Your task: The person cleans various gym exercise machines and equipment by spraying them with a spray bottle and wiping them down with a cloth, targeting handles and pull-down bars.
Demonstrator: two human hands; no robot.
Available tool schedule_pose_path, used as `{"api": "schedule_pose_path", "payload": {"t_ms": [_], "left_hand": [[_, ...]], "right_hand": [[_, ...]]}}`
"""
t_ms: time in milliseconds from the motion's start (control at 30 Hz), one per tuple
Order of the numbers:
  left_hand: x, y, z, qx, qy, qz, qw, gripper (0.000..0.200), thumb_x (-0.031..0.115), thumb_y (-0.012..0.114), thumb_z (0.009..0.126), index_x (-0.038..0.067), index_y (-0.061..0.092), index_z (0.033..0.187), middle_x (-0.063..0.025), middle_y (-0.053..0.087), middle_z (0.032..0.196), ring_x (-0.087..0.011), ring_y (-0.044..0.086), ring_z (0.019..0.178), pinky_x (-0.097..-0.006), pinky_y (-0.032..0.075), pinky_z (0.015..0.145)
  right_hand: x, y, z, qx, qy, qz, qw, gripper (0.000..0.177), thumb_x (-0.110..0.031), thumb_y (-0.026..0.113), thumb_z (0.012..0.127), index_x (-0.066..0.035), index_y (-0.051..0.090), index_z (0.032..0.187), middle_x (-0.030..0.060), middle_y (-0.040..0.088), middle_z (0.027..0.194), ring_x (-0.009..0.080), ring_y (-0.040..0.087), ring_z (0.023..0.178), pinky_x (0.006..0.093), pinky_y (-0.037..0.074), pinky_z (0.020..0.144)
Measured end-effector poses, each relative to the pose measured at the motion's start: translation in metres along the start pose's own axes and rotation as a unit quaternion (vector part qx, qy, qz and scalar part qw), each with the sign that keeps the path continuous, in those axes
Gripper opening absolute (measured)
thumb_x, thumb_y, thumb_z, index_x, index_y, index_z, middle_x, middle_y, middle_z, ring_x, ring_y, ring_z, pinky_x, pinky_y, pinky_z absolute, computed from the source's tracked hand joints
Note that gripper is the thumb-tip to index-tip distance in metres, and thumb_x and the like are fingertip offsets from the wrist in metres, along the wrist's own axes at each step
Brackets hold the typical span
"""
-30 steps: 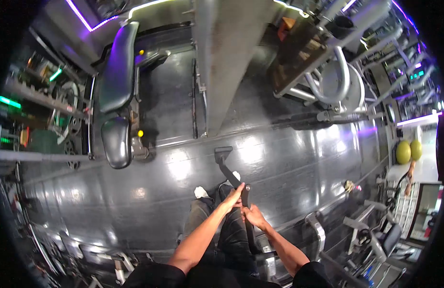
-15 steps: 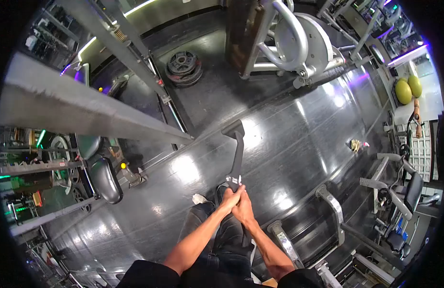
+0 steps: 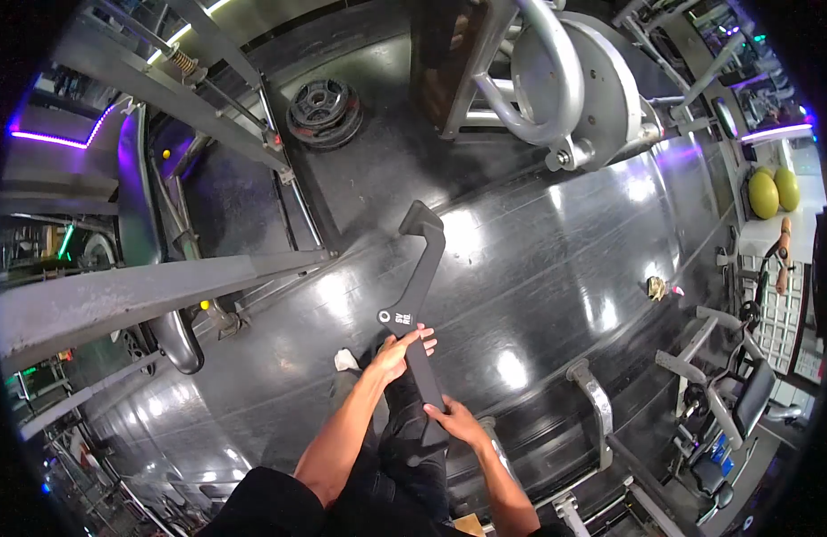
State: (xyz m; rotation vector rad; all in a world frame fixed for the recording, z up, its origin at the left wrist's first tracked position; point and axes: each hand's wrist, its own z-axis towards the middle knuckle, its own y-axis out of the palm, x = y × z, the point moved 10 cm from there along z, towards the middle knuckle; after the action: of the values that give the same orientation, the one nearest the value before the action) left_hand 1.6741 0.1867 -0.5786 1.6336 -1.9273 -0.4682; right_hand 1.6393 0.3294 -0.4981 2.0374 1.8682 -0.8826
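A black lat pulldown bar (image 3: 424,273) with angled ends and white lettering near its middle is held lengthwise in front of my legs. Its far padded end points away from me, over the floor. My left hand (image 3: 394,355) grips it just below the round hole and lettering, fingertips showing on the right side. Lower down, my right hand (image 3: 458,420) holds the bar by its near section, the thumb lying on top and the other fingers partly hidden underneath. The near end hangs over my dark trousers.
Grey machine uprights and a beam (image 3: 163,300) stand at left beside a black pad (image 3: 182,345). Weight plates (image 3: 324,112) lie stacked at the back. A silver-framed machine (image 3: 574,89) is far right of them; a bench (image 3: 744,394) and metal supports (image 3: 592,407) stand at right.
My hands, together at the bar earlier, are now apart, the right one lower. The bar has turned so its lettered side and near length show. The view has shifted slightly.
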Motion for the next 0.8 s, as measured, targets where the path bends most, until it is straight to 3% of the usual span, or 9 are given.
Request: {"api": "schedule_pose_path", "payload": {"t_ms": [67, 133, 367, 433, 467, 533, 567, 733, 800], "left_hand": [[0.009, 0.005, 0.007, 0.002, 0.008, -0.012, 1.000, 0.034, 0.018, 0.053, 0.096, 0.003, 0.047, 0.126, -0.0193, 0.048, 0.135, -0.0357, 0.049, 0.123, -0.0488, 0.045, 0.100], [0.013, 0.003, 0.006, 0.008, 0.018, -0.026, 0.999, 0.034, 0.019, 0.053, 0.096, 0.004, 0.046, 0.126, -0.0189, 0.047, 0.136, -0.0361, 0.049, 0.123, -0.0495, 0.044, 0.100], [0.054, 0.011, 0.022, -0.016, 0.056, -0.114, 0.992, 0.038, 0.014, 0.055, 0.094, 0.005, 0.045, 0.129, -0.0196, 0.046, 0.137, -0.0336, 0.047, 0.125, -0.0499, 0.043, 0.102], [0.068, 0.007, 0.035, -0.021, 0.067, -0.125, 0.990, 0.039, 0.014, 0.056, 0.093, 0.005, 0.045, 0.130, -0.0192, 0.047, 0.137, -0.0332, 0.048, 0.125, -0.0498, 0.043, 0.102], [0.073, 0.004, 0.039, -0.021, 0.069, -0.134, 0.988, 0.039, 0.013, 0.056, 0.093, 0.006, 0.045, 0.130, -0.0188, 0.047, 0.136, -0.0328, 0.048, 0.124, -0.0497, 0.043, 0.102], [0.090, 0.001, 0.055, -0.024, 0.076, -0.125, 0.989, 0.040, 0.013, 0.056, 0.093, 0.006, 0.046, 0.130, -0.0178, 0.049, 0.135, -0.0329, 0.050, 0.122, -0.0491, 0.044, 0.101], [0.100, 0.000, 0.066, -0.024, 0.080, -0.117, 0.990, 0.040, 0.014, 0.056, 0.093, 0.005, 0.046, 0.130, -0.0173, 0.050, 0.134, -0.0331, 0.051, 0.121, -0.0483, 0.045, 0.100], [0.155, -0.003, 0.123, -0.037, 0.092, -0.055, 0.994, 0.041, 0.016, 0.057, 0.093, 0.004, 0.046, 0.131, -0.0153, 0.054, 0.130, -0.0288, 0.057, 0.114, -0.0422, 0.048, 0.095], [0.179, 0.003, 0.141, -0.029, 0.100, -0.051, 0.993, 0.043, 0.019, 0.058, 0.093, 0.005, 0.046, 0.131, -0.0144, 0.056, 0.129, -0.0261, 0.058, 0.112, -0.0407, 0.048, 0.094]], "right_hand": [[0.017, 0.027, 0.003, -0.136, 0.071, 0.282, 0.947, 0.043, -0.029, 0.062, 0.091, 0.000, 0.051, 0.121, 0.0109, 0.067, 0.092, 0.0205, 0.065, 0.083, 0.0319, 0.052, 0.078], [-0.009, 0.014, 0.004, -0.126, 0.082, 0.342, 0.928, 0.025, -0.020, 0.058, 0.094, 0.000, 0.054, 0.110, 0.0060, 0.067, 0.084, 0.0150, 0.065, 0.075, 0.0283, 0.053, 0.068], [-0.047, -0.023, 0.050, -0.149, 0.103, 0.306, 0.935, 0.027, -0.017, 0.065, 0.089, 0.003, 0.056, 0.105, 0.0086, 0.066, 0.083, 0.0158, 0.066, 0.076, 0.0292, 0.053, 0.066], [-0.072, -0.043, 0.070, -0.138, 0.033, 0.036, 0.989, 0.039, -0.026, 0.072, 0.083, 0.004, 0.058, 0.104, 0.0134, 0.068, 0.081, 0.0194, 0.068, 0.078, 0.0334, 0.052, 0.069], [-0.080, -0.044, 0.079, -0.141, 0.037, 0.033, 0.989, 0.039, -0.026, 0.072, 0.083, 0.004, 0.058, 0.104, 0.0134, 0.068, 0.081, 0.0194, 0.068, 0.078, 0.0334, 0.052, 0.069], [-0.097, -0.068, 0.103, -0.004, 0.044, -0.136, 0.990, 0.050, -0.033, 0.078, 0.075, 0.002, 0.061, 0.105, 0.0193, 0.069, 0.089, 0.0281, 0.068, 0.085, 0.0371, 0.051, 0.077], [-0.101, -0.074, 0.116, 0.047, 0.033, -0.109, 0.992, 0.048, -0.037, 0.076, 0.076, 0.001, 0.063, 0.102, 0.0227, 0.068, 0.088, 0.0351, 0.067, 0.088, 0.0377, 0.051, 0.077], [-0.121, -0.090, 0.176, 0.068, 0.025, -0.068, 0.995, 0.045, -0.038, 0.074, 0.077, 0.002, 0.064, 0.096, 0.0230, 0.067, 0.083, 0.0357, 0.068, 0.083, 0.0398, 0.052, 0.071], [-0.127, -0.100, 0.209, 0.119, -0.035, -0.105, 0.987, 0.049, -0.036, 0.077, 0.075, 0.005, 0.063, 0.097, 0.0190, 0.066, 0.072, 0.0234, 0.064, 0.065, 0.0352, 0.050, 0.062]]}}
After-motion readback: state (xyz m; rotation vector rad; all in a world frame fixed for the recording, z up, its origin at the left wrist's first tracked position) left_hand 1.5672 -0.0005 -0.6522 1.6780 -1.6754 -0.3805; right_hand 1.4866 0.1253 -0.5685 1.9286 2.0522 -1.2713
